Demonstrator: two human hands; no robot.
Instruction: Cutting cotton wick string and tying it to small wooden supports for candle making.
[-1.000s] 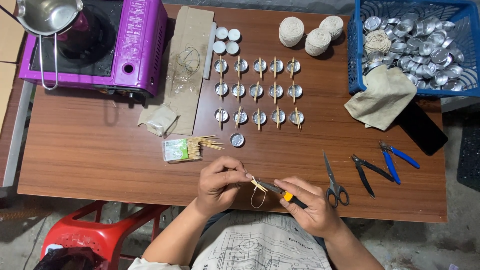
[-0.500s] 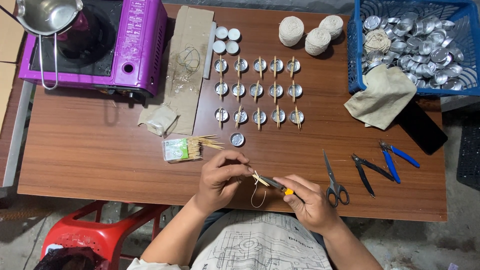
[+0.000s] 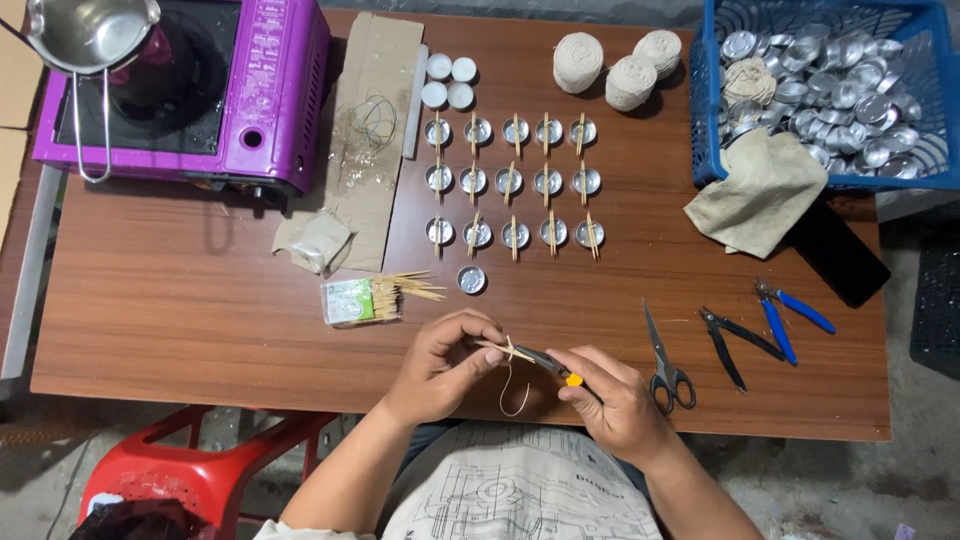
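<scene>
My left hand (image 3: 440, 368) pinches a thin wooden stick (image 3: 497, 347) with a pale wick string (image 3: 512, 385) looped from it. My right hand (image 3: 615, 400) grips a small pair of pliers with a yellow-tipped handle (image 3: 548, 363), its jaws at the stick where the wick crosses it. Both hands hover over the near edge of the brown wooden table (image 3: 180, 310). Just beyond them lies one lone metal cup (image 3: 471, 279) and an open pack of wooden sticks (image 3: 370, 298).
Rows of small metal cups with sticks across them (image 3: 512, 184) fill the table's middle. Scissors (image 3: 664, 362), black pliers (image 3: 735, 340) and blue-handled pliers (image 3: 785, 315) lie right. A purple stove with a pot (image 3: 190, 85), string balls (image 3: 612, 65), a cloth (image 3: 755, 190) and a blue basket (image 3: 830, 85) sit behind.
My hands have shifted only slightly; the right hand with the pliers has edged a little closer to the left hand's stick. Nothing else on the table moved.
</scene>
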